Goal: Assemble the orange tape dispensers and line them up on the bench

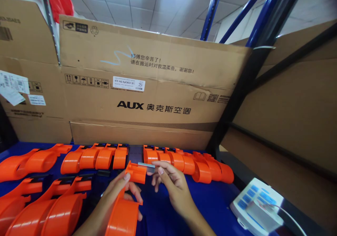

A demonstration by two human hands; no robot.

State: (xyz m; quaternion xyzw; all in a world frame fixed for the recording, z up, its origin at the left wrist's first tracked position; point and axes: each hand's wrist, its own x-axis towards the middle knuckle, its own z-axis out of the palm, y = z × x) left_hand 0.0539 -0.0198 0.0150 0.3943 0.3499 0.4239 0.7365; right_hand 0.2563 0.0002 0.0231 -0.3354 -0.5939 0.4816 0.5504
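Thumb on top, the left hand is clamped on a glossy orange plastic holder with a drum-like curved body, raised above the blue worktop. A small silvery metal strip (it looks ribbed on top) lies at its upper right end, reaching the right hand, fingers bent; whether they grip it, I cannot tell.

Your bare, slender-fingered left hand and matching bare right hand show short, rounded thumbnails. Your slim forearms are uncovered; a tiny silvery glint beside your left wrist is too small to identify.
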